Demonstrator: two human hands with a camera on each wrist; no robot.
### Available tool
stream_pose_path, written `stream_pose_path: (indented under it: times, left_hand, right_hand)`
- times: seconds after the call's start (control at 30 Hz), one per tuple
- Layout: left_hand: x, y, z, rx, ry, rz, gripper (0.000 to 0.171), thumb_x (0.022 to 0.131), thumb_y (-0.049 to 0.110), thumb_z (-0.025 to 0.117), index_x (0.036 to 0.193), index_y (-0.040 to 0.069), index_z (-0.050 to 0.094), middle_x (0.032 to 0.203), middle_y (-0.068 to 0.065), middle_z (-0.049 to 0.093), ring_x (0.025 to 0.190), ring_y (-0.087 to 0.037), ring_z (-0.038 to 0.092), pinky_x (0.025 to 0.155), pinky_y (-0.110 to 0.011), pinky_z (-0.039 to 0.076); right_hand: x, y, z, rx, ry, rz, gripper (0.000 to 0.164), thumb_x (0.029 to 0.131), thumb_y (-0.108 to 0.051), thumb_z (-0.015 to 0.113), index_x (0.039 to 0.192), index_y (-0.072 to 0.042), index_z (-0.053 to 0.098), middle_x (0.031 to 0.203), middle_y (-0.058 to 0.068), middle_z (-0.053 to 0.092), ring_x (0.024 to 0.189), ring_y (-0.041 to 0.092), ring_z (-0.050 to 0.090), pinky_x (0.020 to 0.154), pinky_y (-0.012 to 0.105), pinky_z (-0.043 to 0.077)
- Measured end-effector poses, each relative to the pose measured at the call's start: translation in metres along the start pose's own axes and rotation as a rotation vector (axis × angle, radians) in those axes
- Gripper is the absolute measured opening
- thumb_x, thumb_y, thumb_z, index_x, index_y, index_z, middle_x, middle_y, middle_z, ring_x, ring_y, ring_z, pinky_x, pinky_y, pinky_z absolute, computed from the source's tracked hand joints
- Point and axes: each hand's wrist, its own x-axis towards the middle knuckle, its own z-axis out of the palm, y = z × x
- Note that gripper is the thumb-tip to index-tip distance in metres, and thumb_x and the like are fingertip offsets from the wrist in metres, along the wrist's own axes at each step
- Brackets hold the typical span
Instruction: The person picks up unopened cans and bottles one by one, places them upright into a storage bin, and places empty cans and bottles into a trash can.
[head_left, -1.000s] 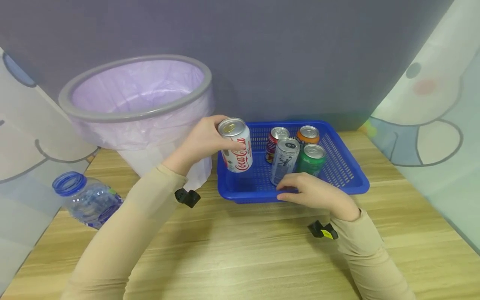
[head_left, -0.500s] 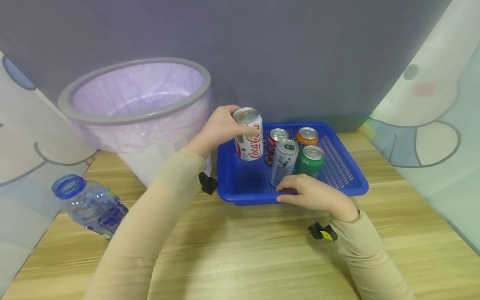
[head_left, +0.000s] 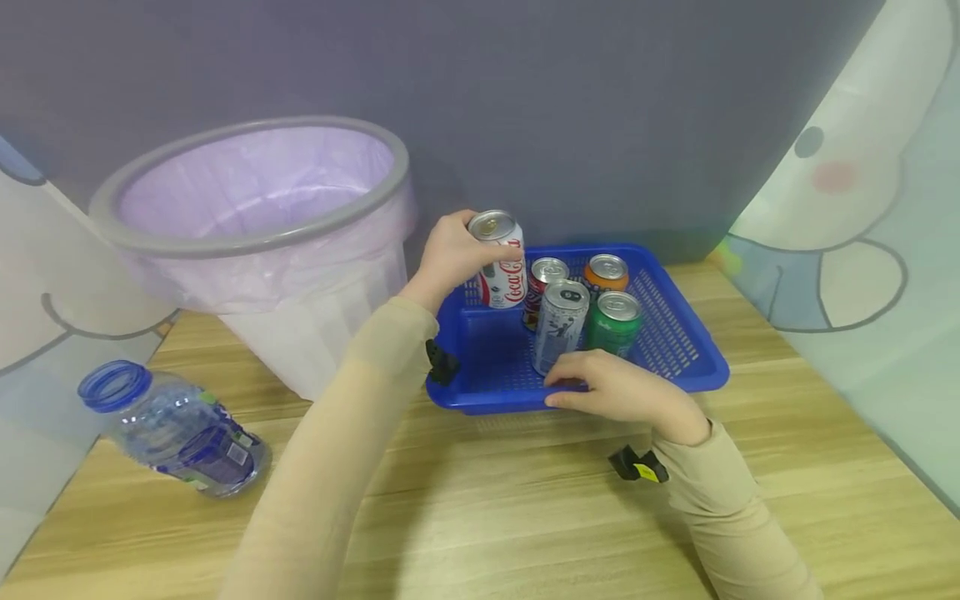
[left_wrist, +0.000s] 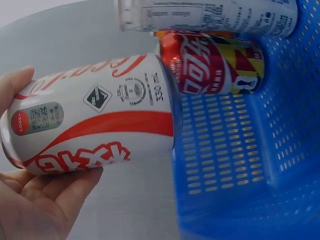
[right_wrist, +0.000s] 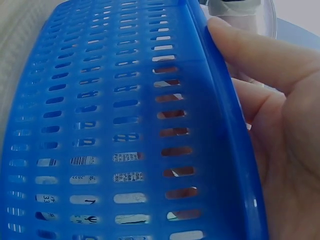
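In the head view my left hand (head_left: 453,252) grips a white Coca-Cola can (head_left: 504,283), its thumb across the front. The can is held upright over the left back of a blue plastic basket (head_left: 480,398). The left wrist view shows the can (left_wrist: 95,117) beside the basket's slotted wall, fingers round its far end. My right hand (head_left: 617,388) holds the basket's front rim, its thumb outside and fingers over the inner side. Inside the basket stand a tall silver can (head_left: 559,329), a green can (head_left: 615,323), a red can (head_left: 548,271) and an orange can (head_left: 606,271).
A tall white bin (head_left: 330,325) with a purple liner and grey rim stands left of the basket. At the left, a clear plastic bottle (head_left: 180,429) with a blue neck ring leans on the wooden table (head_left: 510,517). A grey panel (head_left: 570,108) rises behind.
My left hand has carried the Coca-Cola can right and slightly back, from the basket's left edge to over its inside. My right hand stays at the front rim.
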Motion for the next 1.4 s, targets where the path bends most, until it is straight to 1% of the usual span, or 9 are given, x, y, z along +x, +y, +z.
stream_pose_path:
  times: [0.13, 0.23, 0.37, 0.57, 0.73, 1.0, 1.1, 1.23, 1.4]
  left_hand:
    - [0.000, -0.004, 0.004, 0.060, 0.008, -0.010, 0.063, 0.068, 0.038, 0.083, 0.117, 0.008, 0.058, 0.103, -0.004, 0.066, 0.090, -0.020, 0.061, 0.079, -0.035, 0.053]
    - [0.000, -0.007, 0.007, 0.075, 0.010, -0.022, 0.065, 0.068, 0.039, 0.083, 0.119, 0.007, 0.057, 0.103, -0.004, 0.065, 0.090, -0.020, 0.060, 0.081, -0.036, 0.053]
    - [0.002, -0.012, 0.012, 0.075, 0.031, -0.034, 0.064, 0.068, 0.039, 0.083, 0.118, 0.007, 0.057, 0.103, -0.005, 0.065, 0.090, -0.021, 0.060, 0.081, -0.036, 0.053]
    - [0.003, -0.023, 0.023, 0.054, 0.009, -0.076, 0.069, 0.070, 0.039, 0.082, 0.124, 0.007, 0.054, 0.109, -0.006, 0.065, 0.095, -0.023, 0.061, 0.083, -0.038, 0.054]
    - [0.002, -0.034, 0.029, 0.019, 0.001, -0.112, 0.067, 0.070, 0.037, 0.082, 0.122, 0.005, 0.056, 0.109, -0.007, 0.065, 0.098, -0.024, 0.061, 0.085, -0.038, 0.053]
    - [-0.001, -0.042, 0.033, 0.045, -0.005, -0.117, 0.068, 0.069, 0.036, 0.083, 0.122, 0.004, 0.055, 0.109, -0.008, 0.065, 0.096, -0.025, 0.061, 0.084, -0.039, 0.053]
    - [0.000, -0.042, 0.033, 0.086, -0.024, -0.122, 0.074, 0.070, 0.037, 0.082, 0.127, 0.003, 0.051, 0.114, -0.010, 0.063, 0.102, -0.027, 0.060, 0.089, -0.040, 0.052]
    - [0.000, -0.043, 0.034, 0.177, -0.081, -0.153, 0.081, 0.070, 0.039, 0.082, 0.134, 0.003, 0.046, 0.120, -0.010, 0.061, 0.109, -0.028, 0.057, 0.095, -0.041, 0.049]
    - [-0.001, -0.046, 0.035, 0.221, -0.117, -0.154, 0.076, 0.070, 0.035, 0.083, 0.130, 0.003, 0.049, 0.116, -0.010, 0.062, 0.105, -0.028, 0.058, 0.092, -0.041, 0.050]
  right_hand:
    - [0.000, -0.001, 0.002, 0.010, -0.002, 0.001, 0.018, 0.091, -0.026, 0.062, 0.100, -0.013, 0.069, 0.096, -0.005, 0.066, 0.087, 0.006, 0.061, 0.079, 0.030, 0.053]
    - [-0.001, -0.002, 0.003, 0.020, -0.004, -0.002, 0.018, 0.092, -0.027, 0.062, 0.100, -0.012, 0.069, 0.096, -0.005, 0.066, 0.085, 0.005, 0.060, 0.077, 0.031, 0.054]
    - [-0.001, -0.004, 0.002, 0.029, -0.003, -0.007, 0.018, 0.092, -0.027, 0.062, 0.099, -0.012, 0.069, 0.095, -0.005, 0.066, 0.085, 0.005, 0.060, 0.077, 0.031, 0.054]
    - [-0.002, -0.005, 0.002, 0.035, -0.006, -0.010, 0.017, 0.091, -0.026, 0.063, 0.099, -0.013, 0.070, 0.094, -0.006, 0.066, 0.083, 0.004, 0.059, 0.076, 0.030, 0.053]
    - [-0.003, -0.007, 0.003, 0.046, -0.008, -0.017, 0.017, 0.091, -0.026, 0.063, 0.099, -0.012, 0.069, 0.094, -0.005, 0.065, 0.083, 0.004, 0.058, 0.076, 0.031, 0.054]
    - [-0.005, -0.006, 0.002, 0.045, -0.009, -0.020, 0.016, 0.091, -0.026, 0.063, 0.098, -0.012, 0.070, 0.093, -0.006, 0.065, 0.082, 0.003, 0.057, 0.075, 0.028, 0.053]
    - [-0.005, -0.006, 0.002, 0.043, -0.004, -0.031, 0.016, 0.091, -0.025, 0.063, 0.098, -0.012, 0.070, 0.093, -0.006, 0.065, 0.082, 0.003, 0.057, 0.075, 0.029, 0.054]
    - [-0.006, -0.005, 0.001, 0.042, -0.001, -0.043, 0.016, 0.090, -0.024, 0.064, 0.098, -0.011, 0.070, 0.093, -0.005, 0.065, 0.082, 0.003, 0.058, 0.075, 0.028, 0.054]
    - [-0.007, -0.005, 0.001, 0.046, -0.005, -0.039, 0.016, 0.091, -0.025, 0.063, 0.099, -0.012, 0.070, 0.094, -0.005, 0.066, 0.083, 0.003, 0.058, 0.075, 0.028, 0.053]
